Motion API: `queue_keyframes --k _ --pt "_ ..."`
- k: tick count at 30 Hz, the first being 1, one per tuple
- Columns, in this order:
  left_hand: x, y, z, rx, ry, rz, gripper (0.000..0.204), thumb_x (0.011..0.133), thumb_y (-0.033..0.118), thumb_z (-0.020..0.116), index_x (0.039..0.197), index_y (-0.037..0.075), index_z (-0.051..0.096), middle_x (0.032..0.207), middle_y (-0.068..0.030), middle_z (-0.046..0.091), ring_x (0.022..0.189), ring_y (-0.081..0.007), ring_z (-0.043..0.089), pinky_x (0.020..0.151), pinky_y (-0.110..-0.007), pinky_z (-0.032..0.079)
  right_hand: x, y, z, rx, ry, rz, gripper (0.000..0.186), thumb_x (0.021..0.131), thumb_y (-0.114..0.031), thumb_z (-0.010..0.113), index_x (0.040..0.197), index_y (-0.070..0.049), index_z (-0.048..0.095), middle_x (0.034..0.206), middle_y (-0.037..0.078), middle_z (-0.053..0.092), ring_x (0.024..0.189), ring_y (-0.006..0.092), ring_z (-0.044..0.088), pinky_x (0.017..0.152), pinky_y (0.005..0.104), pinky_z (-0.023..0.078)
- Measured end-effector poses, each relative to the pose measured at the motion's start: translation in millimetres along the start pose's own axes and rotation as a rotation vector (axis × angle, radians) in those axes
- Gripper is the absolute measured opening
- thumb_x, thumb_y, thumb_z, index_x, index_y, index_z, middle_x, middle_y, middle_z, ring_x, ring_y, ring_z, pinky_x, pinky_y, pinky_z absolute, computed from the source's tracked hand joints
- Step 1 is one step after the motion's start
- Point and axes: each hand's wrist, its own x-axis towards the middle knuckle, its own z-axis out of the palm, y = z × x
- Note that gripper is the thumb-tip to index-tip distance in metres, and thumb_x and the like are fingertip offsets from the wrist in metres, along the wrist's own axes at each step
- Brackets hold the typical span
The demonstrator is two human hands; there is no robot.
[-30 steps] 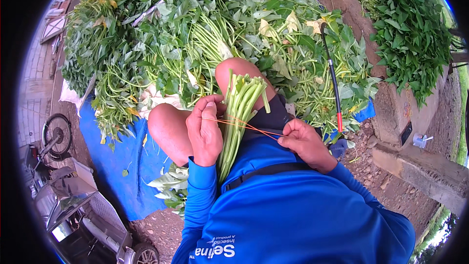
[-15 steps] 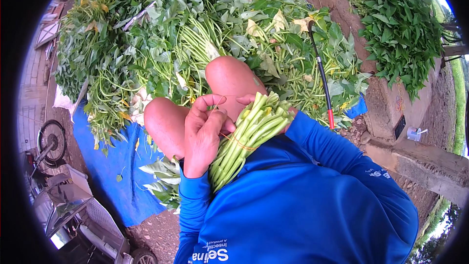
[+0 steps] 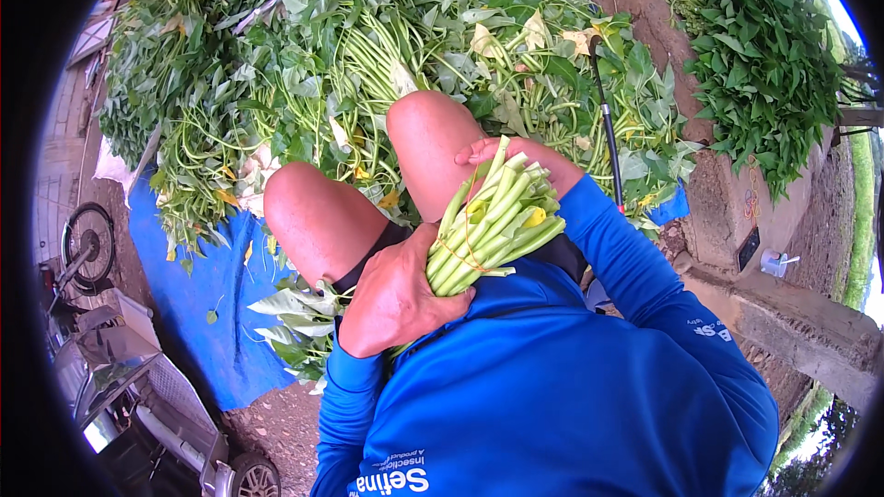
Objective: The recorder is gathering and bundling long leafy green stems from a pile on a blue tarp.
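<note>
Stems [image 3: 506, 230], pale green and packed into one thick bundle, lie aslant over my lap, cut ends pointing right and far, with bits of yellow among them. My left hand [image 3: 391, 290] grips them from the left, fingers closed around the nearer part, one digit showing along the near edge. A thin orange band [image 3: 458, 254] loops across the bundle just right of that grip. My right hand [image 3: 541, 161] is at the far side of the cut ends, partly hidden by them; the fingers that show reach left in front of my right leg [image 3: 425, 143], and I cannot tell whether they are closed on anything.

Broad leaves [image 3: 299, 313] lie just left of my left wrist. Beyond my knees spreads a wide heap of leafy greens [image 3: 276, 120], with a blue tarp [image 3: 198, 313] showing at its left and near side. On the heap's right lies a dark hooked tool [image 3: 609, 133]. Farther right, a dense pile of darker leaves [image 3: 750, 64] sits beside a concrete ledge [image 3: 792, 313], near which stands a small white cup [image 3: 772, 263]. Well apart on the left are a spoked wheel [image 3: 88, 244] and a metal-bodied vehicle [image 3: 175, 410].
</note>
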Motion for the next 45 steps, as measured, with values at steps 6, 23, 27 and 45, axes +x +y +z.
queue_keyframes --k 6,23,27,45 --pt "4 14 -1 0.086 -0.092 0.093 0.041 0.08 0.023 0.078 0.111 0.004 0.059 0.095 -0.023 0.072 0.091 -0.0465 0.07 0.076 -0.055 0.054 3 -33 15 -0.099 -0.51 -0.26 0.018 0.093 -0.018 0.074 0.102 -0.005 0.067 0.071 -0.002 0.056 0.057 0.0065 0.051 0.066 0.0297 0.05" --pt "4 3 -1 0.109 0.007 0.003 0.045 0.076 0.024 0.077 0.109 -0.002 0.062 0.083 -0.0301 0.07 0.085 -0.0475 0.07 0.077 -0.055 0.055 -63 -102 44 -1.162 -0.396 -0.088 0.026 0.1 -0.02 0.071 0.116 -0.001 0.077 0.115 0.007 0.073 0.106 0.019 0.068 0.089 0.0325 0.054" --pt "11 1 -1 0.101 0.045 0.016 0.044 0.075 0.023 0.077 0.108 -0.002 0.061 0.084 -0.03 0.07 0.085 -0.0478 0.07 0.076 -0.056 0.055 -75 -109 60 -1.615 -0.278 -0.433 0.023 0.1 -0.023 0.073 0.104 0.0 0.077 0.097 0.005 0.068 0.095 0.0168 0.064 0.083 0.0336 0.051" --pt "-15 -63 -76 -1.145 0.34 0.007 0.08 0.069 0.016 0.075 0.141 -0.009 0.051 0.106 -0.0218 0.071 0.087 -0.0333 0.072 0.079 -0.044 0.062 10 16 167 -0.406 -0.242 -0.705 0.018 0.101 -0.011 0.074 0.112 0.002 0.069 0.089 0.002 0.067 0.076 0.0053 0.063 0.067 0.0242 0.054"
